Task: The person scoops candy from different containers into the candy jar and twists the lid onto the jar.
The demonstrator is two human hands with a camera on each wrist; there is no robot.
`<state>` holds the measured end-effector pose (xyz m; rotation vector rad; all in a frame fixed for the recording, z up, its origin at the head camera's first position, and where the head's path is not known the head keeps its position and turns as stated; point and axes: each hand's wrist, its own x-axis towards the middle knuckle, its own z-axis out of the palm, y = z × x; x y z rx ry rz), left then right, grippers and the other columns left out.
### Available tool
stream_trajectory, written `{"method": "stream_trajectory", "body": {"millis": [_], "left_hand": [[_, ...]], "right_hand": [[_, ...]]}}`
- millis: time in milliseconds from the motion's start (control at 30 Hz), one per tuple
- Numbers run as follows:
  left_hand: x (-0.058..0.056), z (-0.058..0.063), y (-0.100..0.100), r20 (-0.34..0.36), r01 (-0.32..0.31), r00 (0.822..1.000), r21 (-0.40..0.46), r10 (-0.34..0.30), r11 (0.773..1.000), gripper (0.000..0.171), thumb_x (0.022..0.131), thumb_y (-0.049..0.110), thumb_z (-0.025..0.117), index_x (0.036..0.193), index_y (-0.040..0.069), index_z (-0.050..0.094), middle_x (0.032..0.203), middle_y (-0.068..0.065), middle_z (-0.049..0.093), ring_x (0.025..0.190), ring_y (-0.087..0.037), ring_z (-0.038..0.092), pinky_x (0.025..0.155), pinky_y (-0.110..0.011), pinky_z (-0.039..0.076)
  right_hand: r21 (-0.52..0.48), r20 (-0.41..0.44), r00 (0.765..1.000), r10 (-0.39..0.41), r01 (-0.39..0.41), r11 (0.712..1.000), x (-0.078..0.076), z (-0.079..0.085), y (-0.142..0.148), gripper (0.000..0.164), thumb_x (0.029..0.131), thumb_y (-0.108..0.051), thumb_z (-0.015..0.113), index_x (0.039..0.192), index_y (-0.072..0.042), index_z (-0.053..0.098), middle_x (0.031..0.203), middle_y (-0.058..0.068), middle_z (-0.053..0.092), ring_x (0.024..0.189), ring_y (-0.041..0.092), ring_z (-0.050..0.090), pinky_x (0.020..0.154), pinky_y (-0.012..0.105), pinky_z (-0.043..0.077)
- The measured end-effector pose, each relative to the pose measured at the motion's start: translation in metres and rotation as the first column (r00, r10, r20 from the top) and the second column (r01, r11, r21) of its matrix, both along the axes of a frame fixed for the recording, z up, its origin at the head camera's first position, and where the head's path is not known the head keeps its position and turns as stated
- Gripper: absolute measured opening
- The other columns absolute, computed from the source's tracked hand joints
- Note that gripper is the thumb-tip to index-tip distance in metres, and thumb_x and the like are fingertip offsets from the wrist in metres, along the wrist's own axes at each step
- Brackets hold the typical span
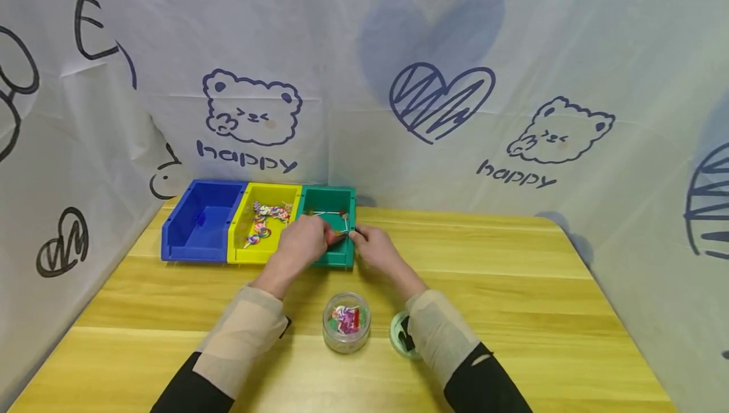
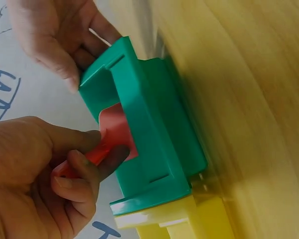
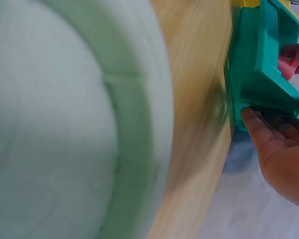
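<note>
My left hand (image 1: 302, 240) grips the handle of a small red scoop (image 2: 118, 130). The scoop's flat blade dips into the green bin (image 2: 154, 124), just behind its front wall. At the bin's right side, my right hand (image 1: 376, 250) holds the side wall, with the thumb at the rim and the fingers (image 3: 259, 130) along the outside. A few small lollipops (image 1: 344, 215) lie inside this bin, partly hidden by the left hand. Nearer me, between the forearms, stands a clear round jar (image 1: 346, 342) with colourful candies (image 1: 344, 318) in it.
Joined to the green bin's left are a yellow bin (image 1: 273, 193) holding several swirl lollipops (image 1: 263, 214) and a blue bin (image 1: 213, 217). A pale green lid (image 1: 395, 338) lies right of the jar, partly under the right sleeve. White printed cloth (image 1: 353, 141) hangs behind the table.
</note>
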<state>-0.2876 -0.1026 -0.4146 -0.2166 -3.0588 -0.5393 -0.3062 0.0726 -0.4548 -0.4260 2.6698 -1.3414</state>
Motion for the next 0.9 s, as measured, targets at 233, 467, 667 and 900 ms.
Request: {"method": "stream_trajectory", "body": {"millis": [233, 467, 667, 900], "left_hand": [[-0.013, -0.002, 0.005, 0.006, -0.037, 0.999, -0.011, 0.037, 0.999, 0.023, 0.1, 0.014, 0.065, 0.079, 0.009, 0.073, 0.085, -0.013, 0.067, 0.072, -0.028, 0.061, 0.067, -0.045, 0.058], [-0.025, -0.001, 0.007, 0.016, -0.046, 0.999, -0.028, 0.047, 0.999, 0.022, 0.1, 0.018, 0.068, 0.082, 0.007, 0.074, 0.086, -0.013, 0.067, 0.072, -0.028, 0.061, 0.069, -0.044, 0.058], [-0.033, 0.001, 0.007, 0.02, -0.055, 0.998, -0.053, 0.056, 0.997, 0.028, 0.103, 0.023, 0.065, 0.081, 0.009, 0.076, 0.087, -0.011, 0.069, 0.074, -0.029, 0.062, 0.069, -0.044, 0.058], [-0.04, -0.004, 0.014, 0.021, -0.055, 0.998, -0.105, 0.057, 0.993, 0.031, 0.106, 0.028, 0.062, 0.101, 0.001, 0.076, 0.098, -0.015, 0.073, 0.08, -0.03, 0.068, 0.077, -0.048, 0.061]], "right_hand": [[0.018, 0.003, 1.0, -0.009, 0.009, 1.0, 0.001, 0.002, 0.001, 0.042, 0.111, -0.02, 0.049, 0.147, 0.0, 0.056, 0.143, 0.02, 0.061, 0.136, 0.033, 0.055, 0.113, 0.05, 0.044], [-0.004, 0.014, 1.0, -0.001, 0.001, 1.0, 0.003, 0.004, -0.001, 0.043, 0.111, -0.019, 0.049, 0.148, 0.003, 0.053, 0.145, 0.022, 0.059, 0.138, 0.035, 0.052, 0.115, 0.049, 0.042], [-0.012, 0.008, 1.0, -0.003, 0.003, 1.0, 0.002, 0.002, -0.001, 0.042, 0.111, -0.018, 0.049, 0.147, 0.003, 0.054, 0.144, 0.022, 0.059, 0.138, 0.035, 0.053, 0.114, 0.05, 0.042], [-0.002, 0.012, 1.0, 0.004, -0.004, 1.0, 0.001, 0.002, 0.0, 0.043, 0.111, -0.02, 0.048, 0.148, 0.001, 0.054, 0.143, 0.021, 0.061, 0.137, 0.034, 0.054, 0.113, 0.049, 0.044]]}}
